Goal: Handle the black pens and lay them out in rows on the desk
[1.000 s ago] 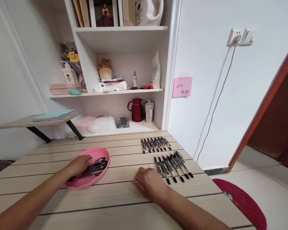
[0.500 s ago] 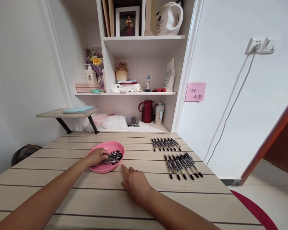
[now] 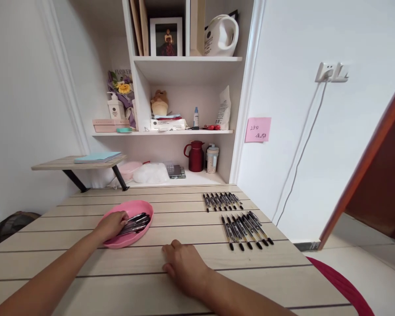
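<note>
A round pink bowl (image 3: 150,210) stands on the left part of the wooden table and holds a heap of dark pens (image 3: 137,223). My left hand (image 3: 113,224) reaches into the bowl from the left, its fingers bent and closed at the near ends of these pens; the fingertips are partly hidden. To the right of the bowl, my right hand (image 3: 186,267) rests on the tabletop with its fingers curled in, and nothing shows in it. Farther right lie two rows of black-and-clear pens, a far row (image 3: 221,201) and a near row (image 3: 246,231), set side by side at a slant.
Behind the table, white shelves hold a red thermos jug (image 3: 196,156), a light tumbler (image 3: 212,159) and a white plastic bag (image 3: 150,173). A small raised board (image 3: 52,163) on black legs stands at the back left. A pink note (image 3: 257,130) is on the wall.
The pink bowl has slid left over the table together with my left hand. My right hand's forefinger, stretched toward the bowl before, has curled in. The view has shifted slightly.
</note>
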A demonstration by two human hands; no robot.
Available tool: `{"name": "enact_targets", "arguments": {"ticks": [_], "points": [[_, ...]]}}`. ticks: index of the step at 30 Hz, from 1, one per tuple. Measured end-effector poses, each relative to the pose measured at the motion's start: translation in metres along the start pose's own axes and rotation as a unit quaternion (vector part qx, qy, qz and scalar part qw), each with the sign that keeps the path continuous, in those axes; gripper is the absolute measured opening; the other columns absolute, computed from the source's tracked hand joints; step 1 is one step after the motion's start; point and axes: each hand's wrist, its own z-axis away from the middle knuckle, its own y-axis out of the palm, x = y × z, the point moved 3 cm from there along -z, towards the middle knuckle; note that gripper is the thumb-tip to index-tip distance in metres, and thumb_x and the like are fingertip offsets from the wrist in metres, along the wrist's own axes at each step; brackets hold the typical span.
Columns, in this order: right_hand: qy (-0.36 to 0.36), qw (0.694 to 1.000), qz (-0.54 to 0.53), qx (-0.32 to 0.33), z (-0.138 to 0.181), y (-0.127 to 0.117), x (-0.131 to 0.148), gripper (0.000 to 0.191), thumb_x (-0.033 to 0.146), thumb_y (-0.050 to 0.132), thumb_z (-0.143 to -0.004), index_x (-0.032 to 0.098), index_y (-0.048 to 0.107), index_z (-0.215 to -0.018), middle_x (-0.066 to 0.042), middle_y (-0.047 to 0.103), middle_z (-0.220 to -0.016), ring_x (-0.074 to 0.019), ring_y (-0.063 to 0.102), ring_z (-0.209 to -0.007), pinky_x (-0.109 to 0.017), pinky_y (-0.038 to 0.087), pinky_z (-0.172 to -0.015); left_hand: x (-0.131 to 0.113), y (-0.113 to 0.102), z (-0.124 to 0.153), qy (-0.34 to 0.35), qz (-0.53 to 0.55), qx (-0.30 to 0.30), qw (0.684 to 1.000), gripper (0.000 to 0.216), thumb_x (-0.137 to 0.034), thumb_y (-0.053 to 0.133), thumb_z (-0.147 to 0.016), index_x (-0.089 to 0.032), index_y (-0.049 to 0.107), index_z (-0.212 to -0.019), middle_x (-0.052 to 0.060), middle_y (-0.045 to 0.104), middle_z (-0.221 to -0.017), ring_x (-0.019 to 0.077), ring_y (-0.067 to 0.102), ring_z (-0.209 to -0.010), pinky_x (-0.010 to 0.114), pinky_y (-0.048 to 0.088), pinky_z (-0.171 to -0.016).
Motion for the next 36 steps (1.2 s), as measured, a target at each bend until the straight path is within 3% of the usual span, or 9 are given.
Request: {"name": "enact_targets", "arguments": {"ticks": [7,11,13,15,18,20,25,31,36], "points": [[0.067,0.995,-0.074,-0.015,0.011,-0.013,-0.041,0.025,0.025,0.045,-0.076,0.018,0.057,-0.097,-0.008,0.060,-0.093,-0.0196,0.057,-0.083,-0.028,0.040,-0.072,0.012,-0.020,-0.004,-0.032,0.047,-0.050,0.997,0.013,-0.026,0.046,-0.071,-0.018,0.056,-0.072,0.003,0.064,-0.074,0.0189,0.057,-0.071,0.025,0.036,-0.061],[0.091,0.974,-0.187,-0.088,0.006,-0.011,-0.065,0.021,0.023,0.043,-0.079,0.019,0.060,-0.090,-0.006,0.062,-0.090,-0.0161,0.055,-0.085,-0.025,0.037,-0.074,-0.041,-0.028,0.003,-0.033,0.207,-0.151,0.966,0.021,-0.033,0.046,-0.073,-0.018,0.051,-0.086,0.001,0.062,-0.080,0.0175,0.057,-0.073,0.026,0.040,-0.064],[0.110,0.936,-0.302,-0.145,0.002,-0.006,-0.078,0.023,0.028,0.039,-0.082,0.017,0.059,-0.081,-0.005,0.062,-0.081,-0.0142,0.055,-0.075,-0.024,0.038,-0.067,-0.088,-0.014,0.010,-0.022,0.370,-0.106,0.923,0.021,-0.034,0.050,-0.071,-0.020,0.048,-0.086,-0.003,0.056,-0.067,0.0125,0.054,-0.056,0.024,0.040,-0.053],[0.133,0.864,-0.443,-0.198,0.000,-0.001,-0.091,0.031,0.037,0.036,-0.083,0.015,0.057,-0.077,-0.003,0.059,-0.070,-0.0121,0.052,-0.061,-0.022,0.038,-0.057,-0.139,0.012,0.019,-0.033,0.489,-0.039,0.871,0.021,-0.033,0.054,-0.067,-0.020,0.046,-0.082,-0.007,0.049,-0.055,0.0084,0.046,-0.041,0.020,0.036,-0.042],[0.143,0.752,-0.584,-0.269,0.000,0.003,-0.107,0.036,0.048,0.041,-0.078,0.015,0.052,-0.073,0.000,0.052,-0.060,-0.0097,0.045,-0.051,-0.021,0.036,-0.051,-0.202,0.055,0.026,-0.033,0.584,0.032,0.810,0.018,-0.029,0.057,-0.066,-0.020,0.046,-0.076,-0.009,0.043,-0.047,0.0059,0.038,-0.034,0.016,0.026,-0.034],[0.152,0.712,-0.610,-0.314,0.002,0.002,-0.116,0.033,0.048,0.052,-0.071,0.016,0.050,-0.068,0.003,0.047,-0.056,-0.0088,0.042,-0.051,-0.021,0.034,-0.051,-0.227,0.078,0.026,-0.037,0.616,0.041,0.786,0.015,-0.026,0.059,-0.066,-0.019,0.047,-0.071,-0.009,0.042,-0.044,0.0043,0.034,-0.031,0.016,0.023,-0.034],[0.202,0.682,-0.622,-0.327,0.003,0.006,-0.124,0.032,0.045,0.060,-0.066,0.016,0.047,-0.062,0.005,0.042,-0.053,-0.0074,0.037,-0.048,-0.020,0.031,-0.047,-0.238,0.094,0.026,-0.042,0.676,0.043,0.734,0.014,-0.024,0.062,-0.065,-0.018,0.049,-0.065,-0.006,0.049,-0.051,0.0026,0.033,-0.032,0.016,0.018,-0.033],[0.176,0.651,-0.692,-0.257,0.003,0.001,-0.118,0.032,0.046,0.052,-0.073,0.016,0.046,-0.063,0.006,0.041,-0.046,-0.0059,0.036,-0.040,-0.019,0.026,-0.042,-0.232,0.082,0.039,-0.072,0.747,0.277,0.600,0.025,-0.032,0.063,-0.067,-0.018,0.055,-0.086,-0.001,0.057,-0.070,-0.0012,0.024,-0.034,0.015,0.007,-0.034],[0.163,0.645,-0.678,-0.312,0.005,-0.010,-0.128,0.030,0.044,0.056,-0.071,0.015,0.054,-0.074,0.003,0.049,-0.059,-0.0065,0.042,-0.050,-0.019,0.034,-0.049,-0.232,0.083,0.040,-0.056,0.762,0.308,0.567,0.034,-0.030,0.062,-0.069,-0.022,0.054,-0.101,-0.002,0.055,-0.068,-0.0007,0.024,-0.033,0.015,0.008,-0.034]]}}
